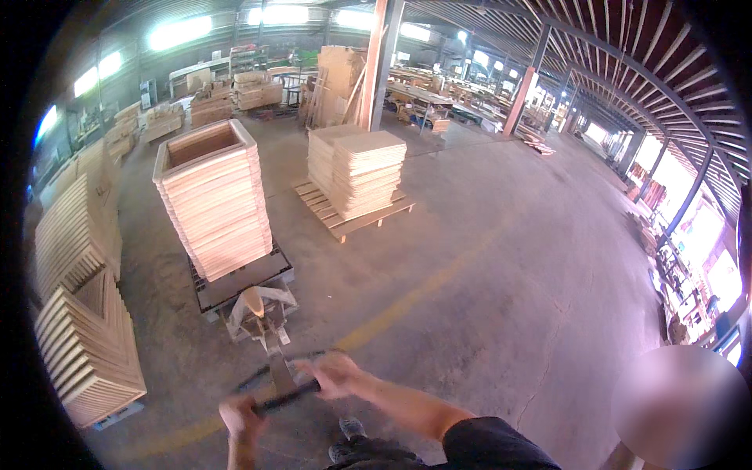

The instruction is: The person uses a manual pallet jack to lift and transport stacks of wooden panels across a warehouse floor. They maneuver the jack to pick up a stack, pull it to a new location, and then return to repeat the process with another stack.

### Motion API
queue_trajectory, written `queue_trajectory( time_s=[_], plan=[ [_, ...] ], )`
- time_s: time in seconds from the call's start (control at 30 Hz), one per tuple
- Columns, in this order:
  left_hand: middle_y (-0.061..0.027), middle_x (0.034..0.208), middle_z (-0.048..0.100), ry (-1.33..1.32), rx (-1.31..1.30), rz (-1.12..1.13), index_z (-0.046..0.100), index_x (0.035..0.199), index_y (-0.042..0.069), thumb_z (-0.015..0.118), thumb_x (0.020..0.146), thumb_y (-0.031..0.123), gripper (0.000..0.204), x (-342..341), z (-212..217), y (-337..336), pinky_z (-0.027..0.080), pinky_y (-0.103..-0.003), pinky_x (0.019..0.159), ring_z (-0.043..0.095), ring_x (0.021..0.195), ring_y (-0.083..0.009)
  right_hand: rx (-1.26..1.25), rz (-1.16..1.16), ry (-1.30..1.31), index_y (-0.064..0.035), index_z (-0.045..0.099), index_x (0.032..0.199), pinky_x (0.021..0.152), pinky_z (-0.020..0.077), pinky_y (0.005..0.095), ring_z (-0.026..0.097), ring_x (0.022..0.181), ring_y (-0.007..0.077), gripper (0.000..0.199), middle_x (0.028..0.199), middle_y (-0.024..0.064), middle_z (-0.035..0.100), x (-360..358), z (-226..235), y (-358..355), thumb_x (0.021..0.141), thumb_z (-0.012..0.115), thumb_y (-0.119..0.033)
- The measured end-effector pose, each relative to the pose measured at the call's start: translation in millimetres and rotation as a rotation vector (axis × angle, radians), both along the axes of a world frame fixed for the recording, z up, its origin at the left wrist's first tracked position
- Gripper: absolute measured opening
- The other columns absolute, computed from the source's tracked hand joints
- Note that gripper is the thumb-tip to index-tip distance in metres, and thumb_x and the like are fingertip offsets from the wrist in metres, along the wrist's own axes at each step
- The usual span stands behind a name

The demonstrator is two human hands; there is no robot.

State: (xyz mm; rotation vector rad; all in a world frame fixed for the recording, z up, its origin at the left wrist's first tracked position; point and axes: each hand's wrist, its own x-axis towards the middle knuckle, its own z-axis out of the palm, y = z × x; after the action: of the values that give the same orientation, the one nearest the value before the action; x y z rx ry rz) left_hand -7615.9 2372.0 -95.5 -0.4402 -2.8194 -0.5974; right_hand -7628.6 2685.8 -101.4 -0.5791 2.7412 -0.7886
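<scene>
Gripping the black loop-shaped handle (pixel 288 397), the left hand (pixel 241 417) and right hand (pixel 335 374) are clamped apart on it. The grey metal pallet jack (pixel 270 332) stands at near left, its long axis pointing far and slightly left, toward the dark flat pallet (pixel 244 280) carrying stacked pale wooden rectangular frames (pixel 219 211).

Between the left fingers (pixel 245 409) and right fingers (pixel 332 371), the handle bar (pixel 288 398) is dark and matt, probably plastic or rubber, though blur hides its texture. Just beyond the fingers, the shaft (pixel 281 374) is dull metal. Farther ahead, the frame stack (pixel 223 223) is pale matt wood, ribbed along its sides. Well ahead of the right fingers, the slatted pallet (pixel 323 209) is plain wood; rightward of them, the floor (pixel 501 313) is matt concrete; behind them, the sleeve (pixel 495 443) is dark cloth.
</scene>
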Motion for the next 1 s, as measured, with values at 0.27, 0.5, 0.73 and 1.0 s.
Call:
queue_trajectory(
  time_s=[0.27, 0.5, 0.73, 1.0],
  plan=[
    [-0.0134, 0.083, 0.061, -0.141, -0.075, -0.061, 0.062, 0.083, 0.012, 0.077, 0.061, 0.032, 0.034, 59.1, -46.9, 17.9, 0.048, -0.046, 0.065, 0.062, 0.077, -0.0350, -0.071, -0.038, -0.028, -0.0153, 0.067, 0.110, 0.068, 0.0537, 0.0481, 0.067, 0.078, 0.0377, 0.034, 0.083, 0.0135, 0.070, 64.0, -30.1, 16.8, 0.077, 0.070, -0.021],
    [-0.0050, 0.073, 0.072, -0.532, 0.063, 0.174, 0.078, 0.076, 0.017, 0.078, 0.071, 0.032, 0.016, 173.6, -245.3, -75.8, 0.056, -0.040, 0.063, 0.073, 0.073, -0.0278, 0.277, 0.317, -0.199, -0.0119, 0.070, 0.099, 0.070, 0.0556, 0.0500, 0.069, 0.083, 0.0408, 0.025, 0.089, 0.0178, 0.071, 120.1, -91.7, -27.0, 0.076, 0.071, -0.021],
    [-0.0128, 0.070, 0.065, -0.132, -0.109, 0.117, 0.064, 0.067, 0.011, 0.079, 0.058, 0.022, 0.020, -24.3, 48.4, 17.0, 0.050, -0.049, 0.062, 0.064, 0.073, -0.0384, 0.258, -0.137, 0.122, -0.0156, 0.070, 0.090, 0.072, 0.0555, 0.0487, 0.070, 0.089, 0.0341, 0.028, 0.088, 0.0115, 0.072, -24.4, 82.8, -15.7, 0.070, 0.077, -0.034],
    [-0.0094, 0.065, 0.064, -0.325, -0.132, -0.087, 0.067, 0.067, 0.015, 0.073, 0.059, 0.020, 0.011, 114.8, -63.2, 14.0, 0.048, -0.051, 0.057, 0.064, 0.065, -0.0368, 0.289, 0.134, -0.009, -0.0168, 0.074, 0.082, 0.068, 0.0558, 0.0452, 0.070, 0.079, 0.0342, 0.022, 0.079, 0.0092, 0.071, 99.1, -75.9, 9.7, 0.068, 0.078, -0.033]
  ],
)
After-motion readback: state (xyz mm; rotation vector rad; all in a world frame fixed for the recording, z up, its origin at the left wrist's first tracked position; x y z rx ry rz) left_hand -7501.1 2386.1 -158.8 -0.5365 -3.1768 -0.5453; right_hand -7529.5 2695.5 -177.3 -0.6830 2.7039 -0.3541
